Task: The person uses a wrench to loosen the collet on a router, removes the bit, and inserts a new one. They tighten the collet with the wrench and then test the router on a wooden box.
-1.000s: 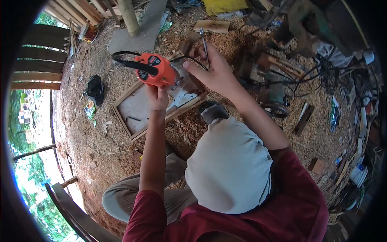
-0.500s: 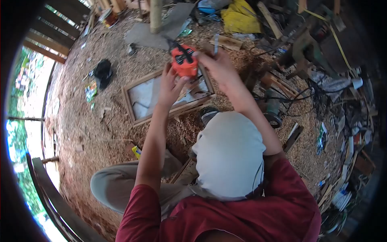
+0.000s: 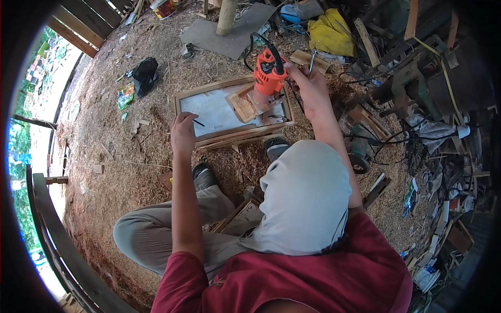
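An orange trim router (image 3: 269,78) stands upright with its clear base on a wooden plate (image 3: 240,107). The plate lies on the pale panel of a wooden frame (image 3: 209,94) on the ground. My right hand (image 3: 313,94) is closed beside the router's upper body, fingertips at its side, gripping a silvery metal tool like a wrench (image 3: 312,63) that sticks up between the fingers. Over the frame's near left corner, my left hand (image 3: 182,130) pinches a thin dark rod (image 3: 198,123). A black cord (image 3: 254,41) loops from the router's top.
Wood shavings cover the ground. My bent knees (image 3: 305,198) are in front of me. A wooden post (image 3: 226,18) stands on a grey sheet (image 3: 250,34), with a yellow cloth (image 3: 332,34) to its right. Machinery (image 3: 412,78) and cords crowd the right; a black bag (image 3: 144,75) lies left.
My left hand has let go of the router and moved left and down, now with a thin dark rod. The router, held up before, now rests upright on the plate.
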The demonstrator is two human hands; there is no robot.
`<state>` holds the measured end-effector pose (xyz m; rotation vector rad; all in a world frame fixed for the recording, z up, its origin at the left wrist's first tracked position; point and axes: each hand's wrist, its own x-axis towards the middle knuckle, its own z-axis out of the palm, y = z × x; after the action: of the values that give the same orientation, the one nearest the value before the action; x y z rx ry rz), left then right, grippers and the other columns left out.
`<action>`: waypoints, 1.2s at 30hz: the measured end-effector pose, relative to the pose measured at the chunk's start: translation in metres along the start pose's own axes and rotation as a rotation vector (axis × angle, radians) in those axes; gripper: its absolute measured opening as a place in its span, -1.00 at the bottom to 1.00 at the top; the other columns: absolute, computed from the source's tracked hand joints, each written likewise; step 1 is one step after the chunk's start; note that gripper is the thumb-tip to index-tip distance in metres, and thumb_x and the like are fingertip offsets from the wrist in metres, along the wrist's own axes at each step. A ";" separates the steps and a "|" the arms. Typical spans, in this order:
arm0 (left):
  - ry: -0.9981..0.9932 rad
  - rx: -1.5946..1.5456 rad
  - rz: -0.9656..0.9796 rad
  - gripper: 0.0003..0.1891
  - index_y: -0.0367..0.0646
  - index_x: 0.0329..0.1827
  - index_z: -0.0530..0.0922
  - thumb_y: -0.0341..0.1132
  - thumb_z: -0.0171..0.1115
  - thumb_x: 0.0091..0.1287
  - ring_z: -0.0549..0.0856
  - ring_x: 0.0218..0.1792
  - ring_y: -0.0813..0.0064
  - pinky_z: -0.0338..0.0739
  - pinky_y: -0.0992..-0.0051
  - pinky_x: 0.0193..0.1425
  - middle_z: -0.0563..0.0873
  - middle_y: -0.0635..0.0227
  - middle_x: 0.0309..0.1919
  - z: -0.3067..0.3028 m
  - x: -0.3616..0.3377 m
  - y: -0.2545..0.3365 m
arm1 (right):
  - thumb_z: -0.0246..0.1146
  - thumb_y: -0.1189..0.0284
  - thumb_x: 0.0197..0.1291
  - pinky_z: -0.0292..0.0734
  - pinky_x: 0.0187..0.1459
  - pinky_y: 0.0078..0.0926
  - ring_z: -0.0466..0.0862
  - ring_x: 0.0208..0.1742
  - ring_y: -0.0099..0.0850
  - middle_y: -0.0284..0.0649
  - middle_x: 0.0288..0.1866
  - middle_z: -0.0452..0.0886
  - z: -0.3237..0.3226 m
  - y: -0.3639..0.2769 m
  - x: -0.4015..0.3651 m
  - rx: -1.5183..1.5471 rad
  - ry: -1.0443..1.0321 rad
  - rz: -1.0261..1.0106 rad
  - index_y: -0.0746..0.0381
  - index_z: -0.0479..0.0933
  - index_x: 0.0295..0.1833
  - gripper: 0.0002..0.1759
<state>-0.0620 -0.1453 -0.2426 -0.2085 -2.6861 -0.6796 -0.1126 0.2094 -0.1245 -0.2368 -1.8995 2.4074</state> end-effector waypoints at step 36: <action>-0.360 -1.334 -0.275 -0.85 -0.22 0.13 0.47 -0.39 0.01 0.65 0.63 -0.21 0.55 0.55 0.46 -0.03 0.71 0.27 -0.12 0.059 -0.004 0.139 | 0.60 0.25 0.15 0.43 -0.34 -0.51 0.50 -0.31 -0.59 -0.38 -0.32 0.52 -0.014 0.017 0.015 0.021 -0.070 -0.044 0.31 0.50 -0.05 -0.50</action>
<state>-0.0450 0.0045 -0.2323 -0.2906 -2.0629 -2.6017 -0.1247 0.2213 -0.1454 -0.1090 -1.8856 2.4365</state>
